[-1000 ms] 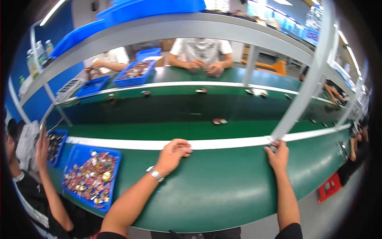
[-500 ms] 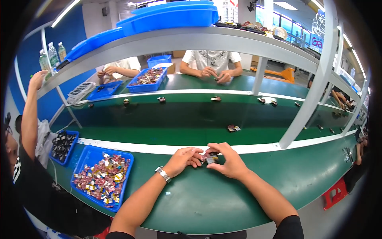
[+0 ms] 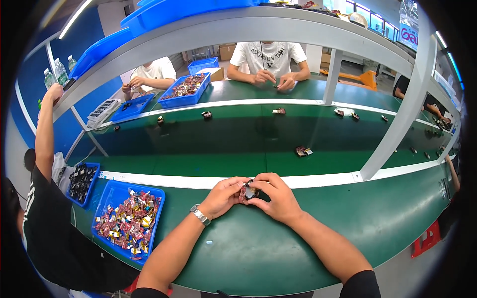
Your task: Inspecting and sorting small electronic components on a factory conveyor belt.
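Over the near green worktop, both my hands hold one small electronic assembly with a reddish part, a silver-grey flat piece and black parts. My left hand, with a metal watch on its wrist, pinches the reddish side between thumb and fingers. From the other side, my right hand grips the black and silver part, index finger on top and thumb below. Fingers partly cover the piece, so its finer details are hidden. To the left, a blue tray carries many reddish boards with yellow and white parts.
A smaller blue tray of black parts stands farther left. Beyond a white rail, small assemblies lie on the green belt. A grey shelf frame rises ahead. A co-worker's arm reaches up at left; other people sit opposite.
My hands have closed in around the assembly, and its silver-grey piece has turned more upright between them. The whole view has shifted slightly.
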A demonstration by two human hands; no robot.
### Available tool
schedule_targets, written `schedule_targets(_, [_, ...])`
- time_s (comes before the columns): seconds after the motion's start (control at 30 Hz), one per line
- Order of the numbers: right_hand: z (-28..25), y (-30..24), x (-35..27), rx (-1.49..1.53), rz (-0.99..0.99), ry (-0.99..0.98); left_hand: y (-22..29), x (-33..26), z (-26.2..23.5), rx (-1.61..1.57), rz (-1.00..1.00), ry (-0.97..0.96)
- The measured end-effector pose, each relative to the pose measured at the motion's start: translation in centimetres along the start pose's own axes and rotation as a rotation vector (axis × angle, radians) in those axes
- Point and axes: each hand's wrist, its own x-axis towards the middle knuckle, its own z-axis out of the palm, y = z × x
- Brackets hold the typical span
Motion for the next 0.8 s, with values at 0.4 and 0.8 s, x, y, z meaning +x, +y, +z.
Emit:
schedule_targets(0.4, [1.5, -0.7, -0.7, 0.049, 0.194, 0.141, -0.2, -0.5, 1.0, -0.064, 0.005, -0.090])
schedule_targets(0.8, [0.8, -0.9, 0.0, 0.061, 0.136, 0.122, 0.3, -0.6, 1.7, -0.100, 0.013, 0.003])
